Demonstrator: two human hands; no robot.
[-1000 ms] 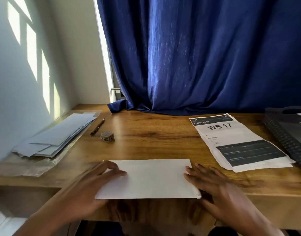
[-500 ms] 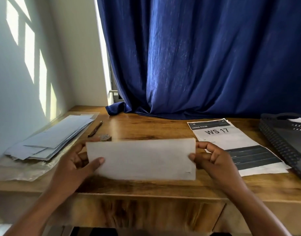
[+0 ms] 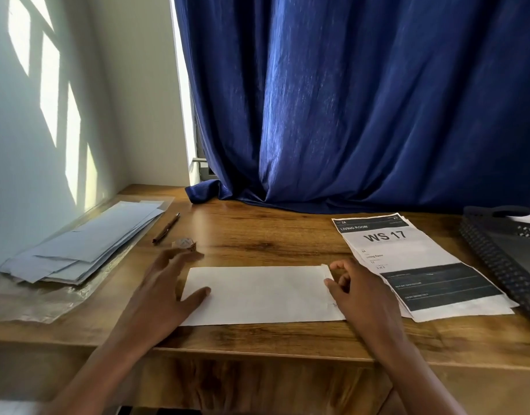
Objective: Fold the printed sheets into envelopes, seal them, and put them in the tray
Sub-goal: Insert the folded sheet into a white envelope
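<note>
A white envelope lies flat near the front edge of the wooden desk. My left hand rests at its left end, fingers spread, thumb on the paper. My right hand is at its right end, fingers curled at the small flap there. A stack of printed sheets headed "WS 17" lies just right of the envelope. The dark mesh tray sits at the far right edge.
A pile of blank envelopes on clear plastic wrap lies at the left by the wall. A pen and a small tape roll sit behind my left hand. A blue curtain hangs along the desk's back.
The envelope, held up in both hands half a second ago, is now lying flat on the desk again. My left hand has opened beside it; my right hand moved to its right flap.
</note>
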